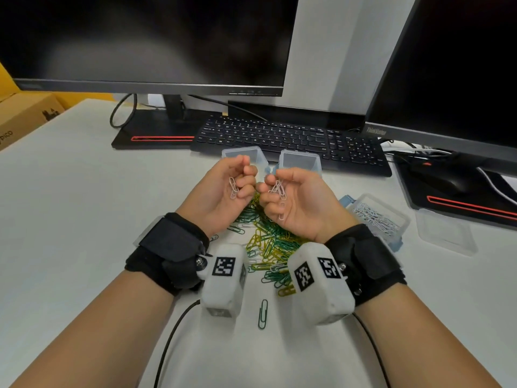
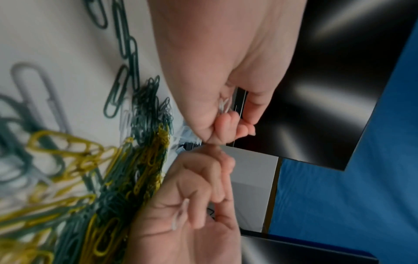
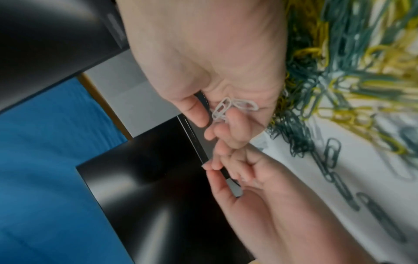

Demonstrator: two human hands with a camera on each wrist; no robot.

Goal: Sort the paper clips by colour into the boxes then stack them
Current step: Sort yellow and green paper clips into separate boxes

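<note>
Cupping white paper clips loosely in the curled left hand and right hand, palms up, risks spilling some into the green-and-yellow pile on the counter.

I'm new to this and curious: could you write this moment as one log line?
left hand: holds white clips | right hand: holds white clips | green and yellow pile: unsorted on desk | box of white clips: open

Green and yellow paper clips

clear plastic boxes; glossy monitor
</note>
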